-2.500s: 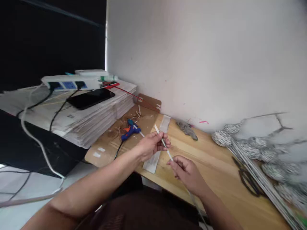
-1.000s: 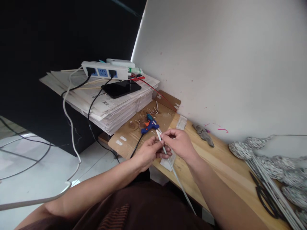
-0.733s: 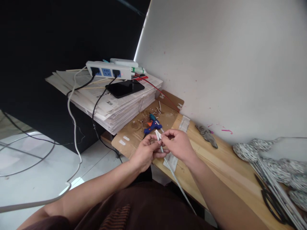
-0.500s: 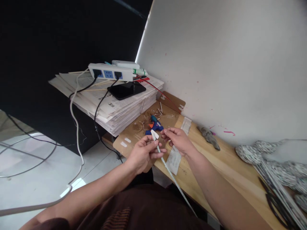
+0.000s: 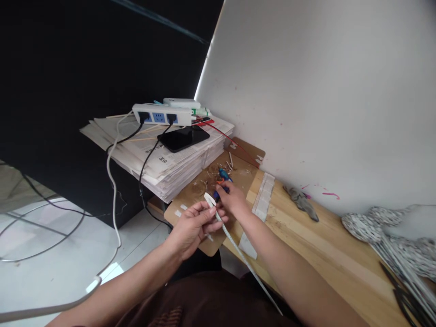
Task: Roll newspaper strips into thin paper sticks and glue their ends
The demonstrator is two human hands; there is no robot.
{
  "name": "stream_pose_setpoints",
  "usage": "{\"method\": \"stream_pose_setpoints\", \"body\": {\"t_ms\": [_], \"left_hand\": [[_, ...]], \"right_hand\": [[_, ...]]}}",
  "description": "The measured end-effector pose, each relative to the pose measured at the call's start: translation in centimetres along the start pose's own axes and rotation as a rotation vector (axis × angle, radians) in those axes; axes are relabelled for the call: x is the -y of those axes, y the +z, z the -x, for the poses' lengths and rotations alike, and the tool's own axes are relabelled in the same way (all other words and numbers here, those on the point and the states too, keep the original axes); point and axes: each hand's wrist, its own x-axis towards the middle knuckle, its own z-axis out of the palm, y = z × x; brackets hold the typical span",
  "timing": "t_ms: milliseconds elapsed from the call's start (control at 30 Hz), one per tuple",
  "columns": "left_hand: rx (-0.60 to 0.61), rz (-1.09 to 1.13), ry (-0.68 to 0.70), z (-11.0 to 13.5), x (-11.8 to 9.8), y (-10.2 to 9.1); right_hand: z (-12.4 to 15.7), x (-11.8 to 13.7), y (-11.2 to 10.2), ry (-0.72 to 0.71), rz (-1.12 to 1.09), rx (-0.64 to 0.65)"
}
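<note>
Near the middle, my left hand pinches a thin white rolled-paper stick between thumb and fingers. Its flattened tip pokes up past the fingers, and the long end slants down towards my lap. Just beyond, my right hand has its fingers closed on a blue glue gun with an orange trigger. Most of the gun's handle is hidden behind those fingers. The glue gun is over a brown board on the wooden table.
Stacked newspapers carry a power strip and a black phone. A white cable hangs at left. On the wooden table lie a grey rag, black scissors and woven paper pieces at right.
My right hand has moved left, away from the stick's tip and onto the glue gun. My left hand keeps the paper stick, shifted slightly left and down. The view has tilted a little.
</note>
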Motion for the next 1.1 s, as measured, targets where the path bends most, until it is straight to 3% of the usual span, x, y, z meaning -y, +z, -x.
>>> {"method": "stream_pose_setpoints", "body": {"t_ms": [100,267,367,467,600,767,1100], "left_hand": [[0.001,0.004,0.010,0.0,-0.3,-0.2],[-0.009,-0.014,0.029,0.1,-0.7,-0.1],[-0.031,-0.026,0.040,0.3,-1.1,0.2],[-0.045,-0.048,0.060,0.4,-1.7,0.3],[-0.055,-0.048,0.093,0.4,-2.4,0.3],[-0.025,-0.045,0.100,0.2,-2.5,0.6],[0.011,-0.076,0.100,-0.3,-2.1,1.9]], "right_hand": [[0.8,0.1,-0.2,0.015,-0.229,-0.006],[2.2,1.0,-1.1,-0.121,-0.403,-0.136],[3.2,2.0,-1.5,-0.078,-0.575,-0.179],[4.4,3.3,-2.3,0.001,-0.794,-0.155],[6.1,4.4,-4.5,0.065,-0.950,-0.009],[8.2,3.5,-7.2,0.143,-0.986,0.212],[11.8,1.2,-8.9,-0.011,-0.619,0.221]]}}
